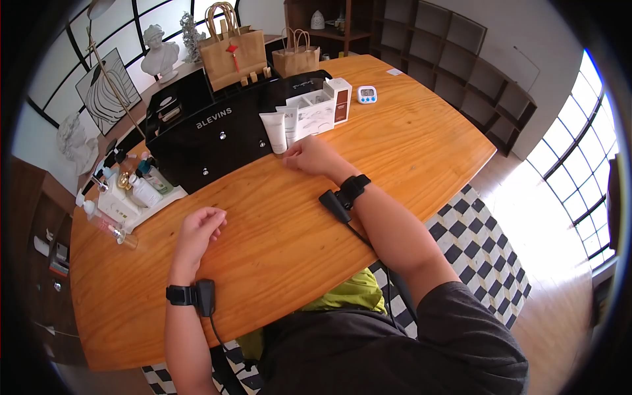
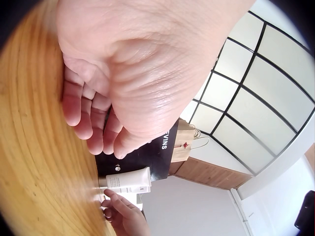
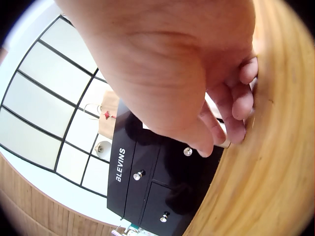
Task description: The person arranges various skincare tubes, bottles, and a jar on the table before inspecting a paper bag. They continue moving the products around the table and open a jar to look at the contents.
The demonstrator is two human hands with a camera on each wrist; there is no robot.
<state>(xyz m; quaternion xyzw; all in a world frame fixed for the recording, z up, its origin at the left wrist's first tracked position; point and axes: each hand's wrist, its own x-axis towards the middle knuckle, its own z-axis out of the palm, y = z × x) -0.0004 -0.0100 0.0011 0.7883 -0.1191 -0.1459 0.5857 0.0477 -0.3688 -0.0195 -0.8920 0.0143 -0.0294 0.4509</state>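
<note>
In the head view my right hand [image 1: 311, 158] is low over the table, its bent fingers right by the cap end of a white squeeze tube [image 1: 273, 131]. That tube stands upright on its cap beside a second white tube [image 1: 291, 125]. From the left wrist view, the fingertips of the right hand [image 2: 129, 216] overlap the cap of the tube [image 2: 129, 180]. In its own wrist view the right hand hides most of the tubes. My left hand [image 1: 197, 232] hovers near the table, fingers loosely curled and holding nothing.
Behind the tubes stand a white carton [image 1: 315, 115], a brown-and-white box [image 1: 340, 99] and a small timer [image 1: 367, 95]. A black drawer cabinet [image 1: 197, 148] marked BLEVINS carries a paper bag [image 1: 234, 59]. Several bottles crowd a white tray [image 1: 168, 197] at the left.
</note>
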